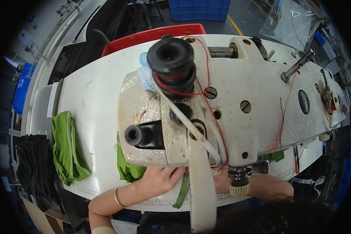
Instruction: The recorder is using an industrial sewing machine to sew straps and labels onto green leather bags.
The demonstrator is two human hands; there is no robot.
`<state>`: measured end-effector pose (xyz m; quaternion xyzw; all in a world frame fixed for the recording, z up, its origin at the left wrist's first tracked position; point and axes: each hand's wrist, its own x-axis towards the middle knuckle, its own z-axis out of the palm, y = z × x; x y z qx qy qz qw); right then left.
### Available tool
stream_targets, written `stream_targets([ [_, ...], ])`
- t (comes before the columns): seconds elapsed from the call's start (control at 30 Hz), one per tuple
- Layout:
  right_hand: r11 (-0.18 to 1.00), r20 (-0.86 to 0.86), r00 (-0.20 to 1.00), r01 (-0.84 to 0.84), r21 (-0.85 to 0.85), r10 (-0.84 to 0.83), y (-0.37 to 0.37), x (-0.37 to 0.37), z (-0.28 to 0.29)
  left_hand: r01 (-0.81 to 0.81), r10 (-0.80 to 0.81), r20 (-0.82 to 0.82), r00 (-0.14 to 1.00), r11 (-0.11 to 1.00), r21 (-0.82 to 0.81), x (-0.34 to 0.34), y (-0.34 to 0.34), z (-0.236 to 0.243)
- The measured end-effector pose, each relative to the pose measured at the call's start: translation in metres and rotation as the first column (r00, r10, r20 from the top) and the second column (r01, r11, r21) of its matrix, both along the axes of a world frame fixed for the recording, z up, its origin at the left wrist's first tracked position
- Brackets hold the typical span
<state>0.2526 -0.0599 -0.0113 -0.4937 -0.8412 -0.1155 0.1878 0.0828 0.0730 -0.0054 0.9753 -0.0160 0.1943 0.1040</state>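
A white sewing machine head (230, 128) fills the middle of the view and covers much of my hands. My left hand (160, 181), with a bangle on its wrist, reaches in from below with fingers bent and pressed together on green fabric (129, 170). Its fingertips are under the machine. Beside those fingers a narrow green strip (182, 192) hangs toward the front edge. Only the back part of my right hand (221, 182) shows, between the white lever in front and the lower knob; its fingers are hidden. Red thread (218, 126) runs down the machine.
A folded green fabric piece (68, 150) lies on the white table (97, 97) at left, next to a stack of black fabric (35, 165). A red bin (156, 37) stands behind the machine. Farther back is a blue crate (199, 9). An open cardboard box (39, 216) sits low at left.
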Motion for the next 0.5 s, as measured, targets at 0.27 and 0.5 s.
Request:
stream_targets([
  [0.27, 0.999, -0.081, 0.997, -0.016, 0.052, 0.02, 0.0, -0.001, -0.004, -0.085, 0.072, -0.085, 0.994, 0.984, -0.157, -0.01, 0.009, 0.004],
  [0.5, 1.0, -0.048, 0.999, -0.019, 0.006, 0.02, -0.001, 0.001, 0.0, 0.005, -0.009, -0.067, 0.998, 0.998, -0.059, 0.0, 0.001, 0.007],
])
